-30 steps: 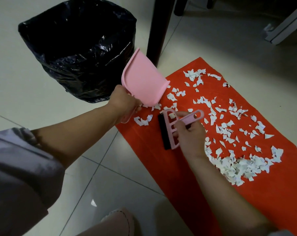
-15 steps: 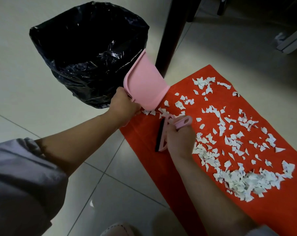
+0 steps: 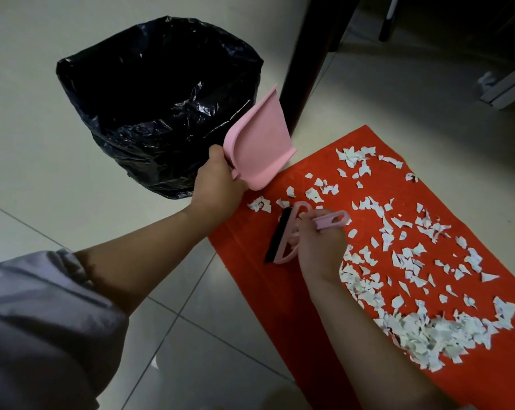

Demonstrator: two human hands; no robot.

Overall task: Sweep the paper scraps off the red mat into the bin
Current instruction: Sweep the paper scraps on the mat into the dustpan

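L hand (image 3: 218, 184) gripping pan (image 3: 257, 143), R hand (image 3: 318, 247) gripping brush (image 3: 283, 235); pan tilting beside bin (image 3: 161, 108), so scraps (image 3: 427, 329) are risking spilling onto floor.

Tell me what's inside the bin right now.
The bin shows only its crinkled black liner; no white scraps are visible inside. Its bottom is too dark to tell, and the pink dustpan, held by the left hand, covers its right rim.
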